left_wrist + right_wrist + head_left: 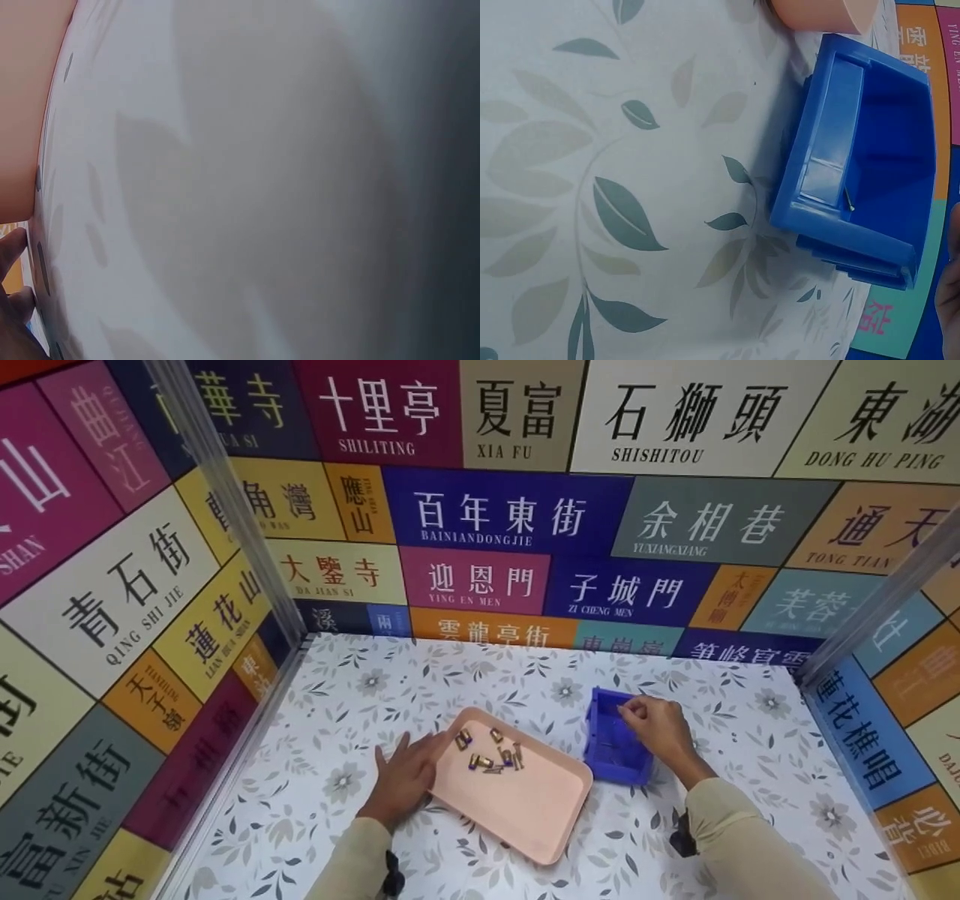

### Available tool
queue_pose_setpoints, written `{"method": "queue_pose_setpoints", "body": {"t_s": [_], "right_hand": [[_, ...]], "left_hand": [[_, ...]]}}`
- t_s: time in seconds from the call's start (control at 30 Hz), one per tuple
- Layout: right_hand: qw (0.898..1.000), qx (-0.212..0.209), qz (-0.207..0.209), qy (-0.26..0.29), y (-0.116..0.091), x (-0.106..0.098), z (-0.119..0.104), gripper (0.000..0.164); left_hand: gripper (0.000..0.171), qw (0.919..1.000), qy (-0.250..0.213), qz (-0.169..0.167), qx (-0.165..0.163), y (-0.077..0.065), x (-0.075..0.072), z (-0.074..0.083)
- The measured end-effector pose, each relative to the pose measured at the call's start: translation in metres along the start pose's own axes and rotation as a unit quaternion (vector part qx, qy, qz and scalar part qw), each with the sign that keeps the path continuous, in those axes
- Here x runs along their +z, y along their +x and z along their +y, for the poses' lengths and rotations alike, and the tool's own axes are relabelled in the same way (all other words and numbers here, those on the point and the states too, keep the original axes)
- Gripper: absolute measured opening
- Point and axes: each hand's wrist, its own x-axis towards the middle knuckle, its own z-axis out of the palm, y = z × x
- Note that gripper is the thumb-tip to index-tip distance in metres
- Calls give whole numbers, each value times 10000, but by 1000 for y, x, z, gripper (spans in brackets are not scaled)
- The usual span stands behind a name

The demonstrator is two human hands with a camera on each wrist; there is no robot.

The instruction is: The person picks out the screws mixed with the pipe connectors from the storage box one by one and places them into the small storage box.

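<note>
A shallow pink tray (517, 810) lies on the table, tilted to my view. My left hand (405, 776) rests against its left edge, fingers spread. Inside the tray's far half are several brass-coloured cylindrical pieces (484, 763) with blue-looking ends and several thin screws (517, 756). To the right stands a blue plastic bin (821, 150). My right hand (660, 731) is over the bin's far right part, thumb and fingertips drawn together; I cannot tell whether anything is between them. One thin screw (849, 199) shows inside the bin in the right wrist view.
A white tablecloth (360, 840) with grey leaves and flowers covers the table. Panels with coloured street-name signs (517, 510) close off the back and both sides. Clear corner strips (247, 510) run down where the panels meet.
</note>
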Motion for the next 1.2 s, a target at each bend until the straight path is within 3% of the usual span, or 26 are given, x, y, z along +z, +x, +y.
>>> {"method": "queue_pose_setpoints", "body": {"t_s": [0.37,1.07,1.2], "right_hand": [[9996,-26,24,289,-7,4,4,18],[9995,101,16,303,-12,1,10,19],[9994,126,41,326,-13,0,11,18]], "left_hand": [[49,10000,-1,-63,29,1,-3,0],[49,9996,-129,-186,-153,1,-1,-1],[48,9999,-100,-127,-40,1,-2,-2]]}}
